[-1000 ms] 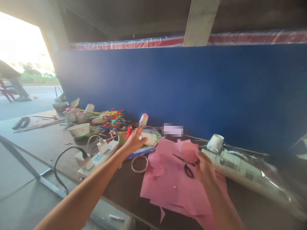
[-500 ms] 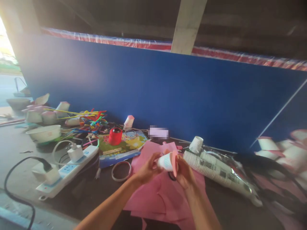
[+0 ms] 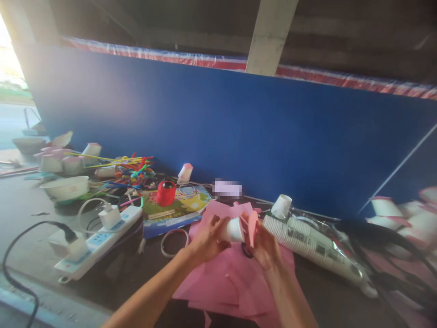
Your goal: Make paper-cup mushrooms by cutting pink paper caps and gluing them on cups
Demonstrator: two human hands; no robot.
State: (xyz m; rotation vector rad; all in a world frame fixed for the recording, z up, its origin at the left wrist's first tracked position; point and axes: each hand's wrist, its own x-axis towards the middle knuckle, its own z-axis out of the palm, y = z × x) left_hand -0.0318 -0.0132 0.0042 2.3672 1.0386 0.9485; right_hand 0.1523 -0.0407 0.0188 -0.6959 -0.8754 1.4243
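Note:
My left hand [image 3: 209, 239] is wrapped round a white paper cup [image 3: 234, 229], which lies on its side in the air with its mouth facing right. At the cup's mouth, my right hand [image 3: 264, 246] grips a pink paper piece [image 3: 252, 226]. A narrow gap shows between the pink piece and the cup rim. Below both hands lie overlapping pink sheets [image 3: 235, 282]. A dark ring-shaped thing shows under my right hand.
Left of the hands are a white ring [image 3: 175, 243], a power strip [image 3: 99, 241], a red spool [image 3: 166, 193] on a colourful book [image 3: 177, 212], a bowl [image 3: 66, 187] and pipe cleaners [image 3: 136, 168]. Stacked paper cups [image 3: 314, 243] lie on the right.
The pink piece has parted slightly from the cup rim. My left hand and the cup have shifted a little left, with the fingers further round the cup.

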